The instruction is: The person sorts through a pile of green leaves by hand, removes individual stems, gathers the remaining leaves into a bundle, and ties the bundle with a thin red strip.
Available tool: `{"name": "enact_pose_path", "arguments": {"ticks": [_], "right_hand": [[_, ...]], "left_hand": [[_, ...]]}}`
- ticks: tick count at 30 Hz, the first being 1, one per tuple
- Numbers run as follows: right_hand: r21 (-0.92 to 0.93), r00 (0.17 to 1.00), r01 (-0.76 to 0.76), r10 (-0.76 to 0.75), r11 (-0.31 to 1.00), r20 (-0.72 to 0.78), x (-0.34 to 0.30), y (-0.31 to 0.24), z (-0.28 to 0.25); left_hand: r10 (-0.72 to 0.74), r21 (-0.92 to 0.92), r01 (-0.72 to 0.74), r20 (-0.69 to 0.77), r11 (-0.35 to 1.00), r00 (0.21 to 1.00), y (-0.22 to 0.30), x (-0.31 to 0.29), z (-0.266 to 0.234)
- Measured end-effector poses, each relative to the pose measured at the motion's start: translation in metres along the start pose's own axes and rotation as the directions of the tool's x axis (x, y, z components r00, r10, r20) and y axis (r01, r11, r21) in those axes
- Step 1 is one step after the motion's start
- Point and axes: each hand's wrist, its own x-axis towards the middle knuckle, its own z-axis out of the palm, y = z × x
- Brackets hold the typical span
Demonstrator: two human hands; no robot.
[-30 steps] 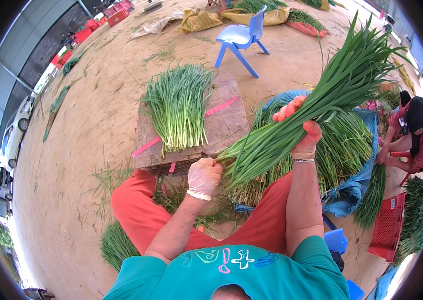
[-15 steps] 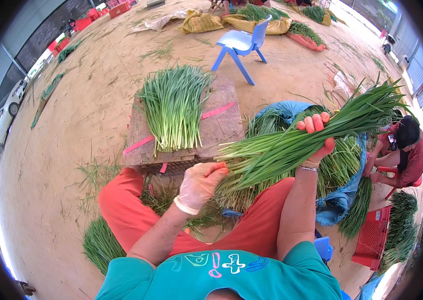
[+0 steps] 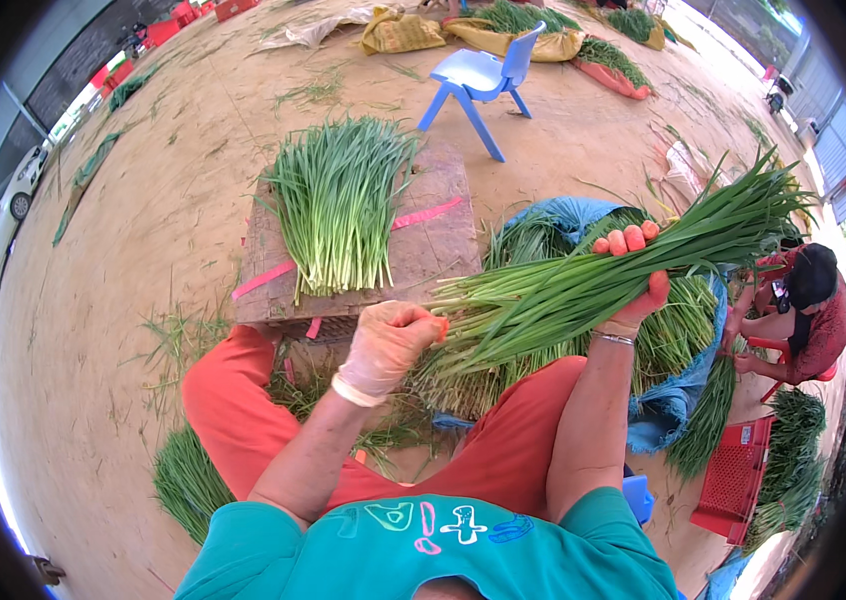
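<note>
A thick bunch of garlic chives (image 3: 563,290) lies slantwise in my right hand (image 3: 633,275), whose fingers wrap round its middle. Its green tips point up to the far right; the pale stem ends point left. My left hand (image 3: 388,345), in a thin clear glove with orange at the fingertips, is pinched closed right beside those stem ends. Whatever may be between its fingertips is hidden. Beyond it, a neat pile of garlic chives (image 3: 341,210) rests on a wooden board (image 3: 433,220) with pink straps. Under the held bunch, a blue sack (image 3: 678,415) is full of loose chives.
A blue plastic chair (image 3: 483,80) stands ahead on the dusty floor. At the right, a co-worker (image 3: 818,310) in red sits bent over chives near a red crate (image 3: 738,470). More chives (image 3: 188,485) lie by my left leg. Filled yellow sacks (image 3: 403,32) lie far off.
My left hand has shifted slightly left and up, still pinched near the stem ends. The right hand keeps its hold on the bunch. The whole view has shifted a little.
</note>
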Motion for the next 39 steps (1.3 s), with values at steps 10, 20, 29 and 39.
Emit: {"name": "enact_pose_path", "arguments": {"ticks": [10, 20, 29, 39], "right_hand": [[0.099, 0.999, -0.021, 0.018, 0.995, 0.037, 0.001, 0.015, 0.006], [-0.016, 0.994, -0.097, 0.096, 0.995, -0.057, 0.000, 0.019, 0.012], [-0.020, 0.993, -0.084, 0.082, 0.996, -0.082, 0.001, 0.021, 0.013], [0.025, 0.967, -0.211, 0.213, 0.977, -0.140, -0.001, 0.033, 0.021]], "left_hand": [[0.297, 0.460, -0.289, 0.057, 0.840, 0.953, -0.001, -0.006, 0.000], [0.017, -0.019, -0.017, -0.002, 1.000, 1.000, -0.013, -0.004, 0.036], [0.203, 0.088, -0.202, -0.003, 0.975, 0.979, 0.034, -0.019, 0.001], [0.130, -0.014, -0.129, 0.182, 0.991, 0.975, 0.018, 0.003, 0.022]]}}
